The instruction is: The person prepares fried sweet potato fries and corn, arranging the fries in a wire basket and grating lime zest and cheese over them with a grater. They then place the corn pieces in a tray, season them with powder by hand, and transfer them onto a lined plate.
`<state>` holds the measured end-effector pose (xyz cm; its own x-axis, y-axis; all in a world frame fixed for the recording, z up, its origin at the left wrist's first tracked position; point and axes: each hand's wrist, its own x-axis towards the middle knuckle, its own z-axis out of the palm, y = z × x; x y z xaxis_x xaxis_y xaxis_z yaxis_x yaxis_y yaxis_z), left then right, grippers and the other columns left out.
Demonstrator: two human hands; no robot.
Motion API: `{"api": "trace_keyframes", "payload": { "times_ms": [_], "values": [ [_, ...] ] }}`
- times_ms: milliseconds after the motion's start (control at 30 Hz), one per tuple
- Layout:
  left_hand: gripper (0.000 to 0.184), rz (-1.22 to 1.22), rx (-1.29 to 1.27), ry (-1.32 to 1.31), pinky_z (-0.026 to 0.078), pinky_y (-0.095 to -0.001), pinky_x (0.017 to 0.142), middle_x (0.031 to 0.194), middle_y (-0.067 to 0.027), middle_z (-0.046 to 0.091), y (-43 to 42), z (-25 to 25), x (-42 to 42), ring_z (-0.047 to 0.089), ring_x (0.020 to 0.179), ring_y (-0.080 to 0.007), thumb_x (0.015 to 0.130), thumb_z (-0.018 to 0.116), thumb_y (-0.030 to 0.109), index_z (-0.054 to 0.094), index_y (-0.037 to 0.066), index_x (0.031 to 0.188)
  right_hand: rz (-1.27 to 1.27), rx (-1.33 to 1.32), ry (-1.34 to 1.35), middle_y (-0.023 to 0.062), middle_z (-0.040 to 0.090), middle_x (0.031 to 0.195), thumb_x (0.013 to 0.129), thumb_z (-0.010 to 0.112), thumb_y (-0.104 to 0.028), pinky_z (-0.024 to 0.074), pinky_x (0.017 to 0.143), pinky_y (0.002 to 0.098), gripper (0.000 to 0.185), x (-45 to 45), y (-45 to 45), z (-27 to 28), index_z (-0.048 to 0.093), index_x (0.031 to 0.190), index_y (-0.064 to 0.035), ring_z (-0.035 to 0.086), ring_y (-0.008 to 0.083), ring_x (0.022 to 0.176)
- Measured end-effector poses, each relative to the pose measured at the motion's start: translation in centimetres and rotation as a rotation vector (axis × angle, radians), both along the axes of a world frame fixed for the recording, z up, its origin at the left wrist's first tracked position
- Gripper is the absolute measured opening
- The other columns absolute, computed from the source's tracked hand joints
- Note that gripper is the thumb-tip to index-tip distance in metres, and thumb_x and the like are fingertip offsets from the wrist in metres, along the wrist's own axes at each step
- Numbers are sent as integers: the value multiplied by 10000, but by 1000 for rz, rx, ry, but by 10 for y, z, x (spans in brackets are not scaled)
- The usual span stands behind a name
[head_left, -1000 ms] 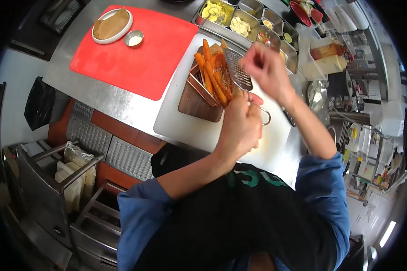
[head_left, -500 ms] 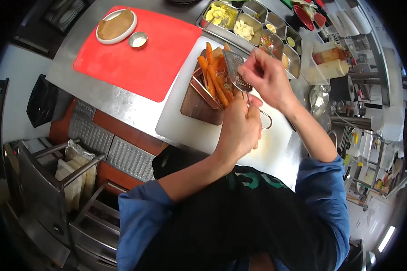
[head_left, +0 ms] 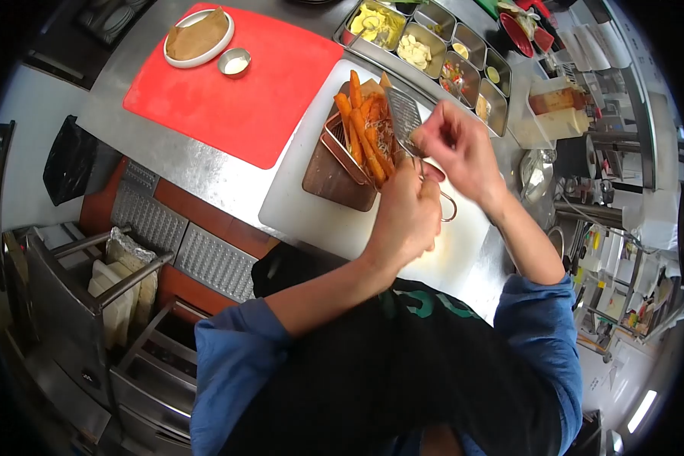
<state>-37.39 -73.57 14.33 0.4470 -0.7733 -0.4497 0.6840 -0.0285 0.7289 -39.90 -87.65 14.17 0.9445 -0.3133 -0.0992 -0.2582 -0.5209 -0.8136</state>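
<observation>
Grater (head_left: 403, 110) held by the left hand (head_left: 409, 209), fingers wrapped closely round the handle end; a wire loop (head_left: 451, 210) shows beyond the fist. Grater's perforated face tilted, positioned at the right edge of a wire basket (head_left: 340, 152) filled with orange fries (head_left: 359, 131). Fine pale shreds scattered over the fries. Right hand (head_left: 467, 148) raised against the lower part of the perforated face, fingers bent in toward the thumb; how tightly they are closed, and whether anything small is pinched, cannot be told. Basket set on a dark wooden board (head_left: 317, 181), itself laid on a white cutting board (head_left: 285, 205). Steel table (head_left: 182, 158) beneath all. Red mat (head_left: 220, 110) spread to the left; on it, a white dish (head_left: 186, 64) lined with brown paper (head_left: 197, 38), and just beside it a small metal cup (head_left: 238, 74) with white contents. At the far side, a metal tray (head_left: 387, 61) is fitted with containers: yellow food (head_left: 372, 23), pale pieces (head_left: 414, 51), chopped mix (head_left: 454, 78) and cut lime (head_left: 493, 74) noted. Both forearms bare below 2 rolled blue sleeves (head_left: 239, 349); black apron (head_left: 403, 365) worn, green lettering partly visible.
</observation>
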Motion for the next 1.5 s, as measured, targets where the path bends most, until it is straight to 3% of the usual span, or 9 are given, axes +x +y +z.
{"api": "trace_keyframes", "payload": {
  "times_ms": [200,333,733,867,967,1133,1233,1333,1500],
  "values": [
    [139,5,35,-13,316,-260,310,527,-32,418,3,4,-9,393,354,-101,903,361,102,427,-12,946,-22,-123,-16,42,560,614,810,597,-69,440,538,248,137,1,-8,-5,506,744,10,533,75,594],
    [176,9,23,-2,284,-254,320,521,-17,417,4,5,-7,352,343,-87,914,352,128,439,-8,985,-64,142,49,37,539,589,794,613,-91,405,506,255,146,-3,6,5,516,754,10,483,75,550],
    [175,-6,80,-2,254,-232,300,511,-4,393,14,6,-7,315,327,-71,936,362,147,470,14,968,4,-96,-70,-29,469,654,818,628,-82,324,513,195,160,20,-9,-8,502,745,-15,373,27,592],
    [175,60,174,-285,254,-232,304,521,-5,399,19,-12,-4,326,343,-66,934,373,145,488,21,979,-78,-267,-481,49,532,598,801,614,-106,436,524,287,136,16,13,21,506,792,-23,532,134,542],
    [82,64,236,-616,431,-371,704,840,-196,585,23,-22,-3,571,789,-347,868,425,13,481,-34,907,79,-158,-304,36,494,647,795,606,3,402,488,221,94,7,23,9,513,797,-4,502,97,542],
    [107,-21,348,-666,439,-363,725,833,-174,594,24,-13,3,581,781,-288,879,419,28,501,-40,886,227,-98,-353,29,492,628,770,603,18,406,483,255,134,2,31,-8,483,783,-40,501,139,524],
    [128,-16,377,-398,371,-250,411,584,-37,475,24,1,7,450,442,-102,914,382,58,491,-2,941,75,-80,-523,38,491,631,744,609,20,404,493,274,146,3,22,-1,490,778,-58,505,160,538],
    [117,-13,305,-343,254,-219,310,506,6,382,0,18,-7,335,348,-56,928,370,78,466,18,960,105,-163,-597,55,529,652,768,612,-44,420,520,283,115,0,14,-16,498,772,-61,533,186,582],
    [249,-20,274,-306,246,-239,296,469,6,364,-19,15,-6,325,339,-74,958,373,249,489,32,998,-657,-406,-485,80,569,633,822,585,-135,459,565,298,84,-15,-146,-59,568,836,-54,570,209,586]
  ]
}}
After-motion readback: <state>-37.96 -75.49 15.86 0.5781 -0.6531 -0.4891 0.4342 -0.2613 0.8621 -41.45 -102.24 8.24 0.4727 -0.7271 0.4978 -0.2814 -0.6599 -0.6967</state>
